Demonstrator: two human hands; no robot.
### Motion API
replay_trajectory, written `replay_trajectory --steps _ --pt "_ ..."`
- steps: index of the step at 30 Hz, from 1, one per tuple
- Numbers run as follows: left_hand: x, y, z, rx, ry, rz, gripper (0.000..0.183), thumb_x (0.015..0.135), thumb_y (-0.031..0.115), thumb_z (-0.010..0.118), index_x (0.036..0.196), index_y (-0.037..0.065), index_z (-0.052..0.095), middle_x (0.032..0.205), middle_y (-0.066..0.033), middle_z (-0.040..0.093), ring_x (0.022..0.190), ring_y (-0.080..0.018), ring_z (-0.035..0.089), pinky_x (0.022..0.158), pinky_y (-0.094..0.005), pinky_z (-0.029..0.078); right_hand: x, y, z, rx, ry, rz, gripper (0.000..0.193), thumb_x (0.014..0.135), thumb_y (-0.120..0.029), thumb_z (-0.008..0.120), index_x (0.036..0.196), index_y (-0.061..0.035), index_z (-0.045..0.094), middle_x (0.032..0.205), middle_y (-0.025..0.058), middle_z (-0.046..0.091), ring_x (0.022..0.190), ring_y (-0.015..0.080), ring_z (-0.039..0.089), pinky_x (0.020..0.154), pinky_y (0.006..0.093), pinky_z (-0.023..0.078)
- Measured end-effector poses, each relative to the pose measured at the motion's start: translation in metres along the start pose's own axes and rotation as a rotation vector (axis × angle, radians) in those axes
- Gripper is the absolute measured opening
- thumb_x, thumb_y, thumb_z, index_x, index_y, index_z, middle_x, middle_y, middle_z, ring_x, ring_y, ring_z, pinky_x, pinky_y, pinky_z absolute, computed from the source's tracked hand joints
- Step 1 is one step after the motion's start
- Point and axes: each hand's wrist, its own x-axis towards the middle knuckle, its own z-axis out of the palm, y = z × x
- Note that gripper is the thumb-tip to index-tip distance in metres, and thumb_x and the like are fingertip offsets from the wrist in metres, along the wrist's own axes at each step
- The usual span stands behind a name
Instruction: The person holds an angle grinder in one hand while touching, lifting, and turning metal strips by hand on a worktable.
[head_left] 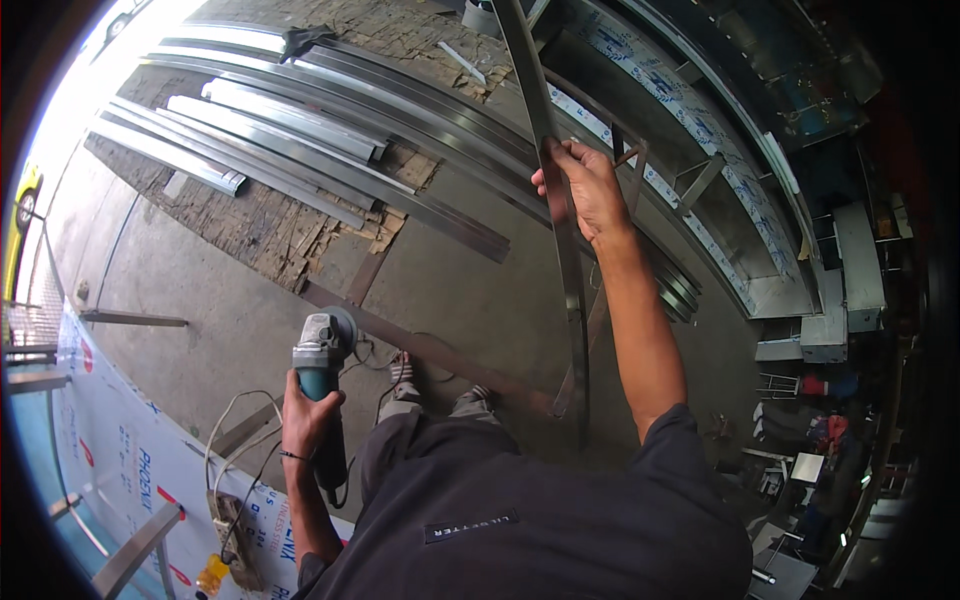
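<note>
My left hand (303,412) is wrapped around the teal body of an angle grinder (319,352), its disc facing right. The grinder's dark cord end hangs below the hand. Out in front, my right hand (590,195) grips a long flat metal bar (527,75) between thumb and fingers. The bar runs from the top edge of the view down past my right forearm. The disc and the bar are well apart.
Long shiny metal profiles (290,130) lie on worn boards (200,205) ahead. A rusty bar (440,350) crosses near my feet. Cords and a power strip (230,535) rest on a film-covered sheet (130,450) at left. A long metal frame (690,130) stands at right.
</note>
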Motion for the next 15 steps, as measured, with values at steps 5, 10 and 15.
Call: replay_trajectory --steps 5,10,15 --pt "-0.006 0.005 -0.005 0.007 0.021 0.01 0.061 0.074 0.023 0.079 0.123 -0.003 0.056 0.098 -0.0185 0.068 0.083 -0.0276 0.068 0.078 -0.0407 0.057 0.0 -0.001 0.003 -0.015 0.022 -0.014 0.034 0.106 -0.037 0.071 0.094 -0.0047 0.069 0.076 0.0077 0.074 0.064 0.0107 0.067 0.063 0.025 0.054" --pt "-0.004 0.003 -0.005 0.011 0.027 -0.024 0.06 0.074 0.023 0.08 0.123 -0.003 0.056 0.096 -0.0177 0.068 0.082 -0.0268 0.069 0.076 -0.0405 0.057 0.002 0.007 0.005 -0.026 0.018 0.009 0.033 0.106 -0.036 0.071 0.094 -0.005 0.069 0.077 0.0072 0.074 0.065 0.0112 0.066 0.065 0.0255 0.052" --pt "-0.007 0.002 -0.005 -0.013 0.014 -0.036 0.059 0.074 0.022 0.08 0.122 -0.003 0.056 0.096 -0.0179 0.068 0.082 -0.0267 0.069 0.075 -0.0409 0.057 0.003 0.011 0.005 -0.024 0.017 0.005 0.034 0.106 -0.036 0.071 0.093 -0.0043 0.069 0.076 0.0075 0.074 0.064 0.0107 0.067 0.062 0.0252 0.054"
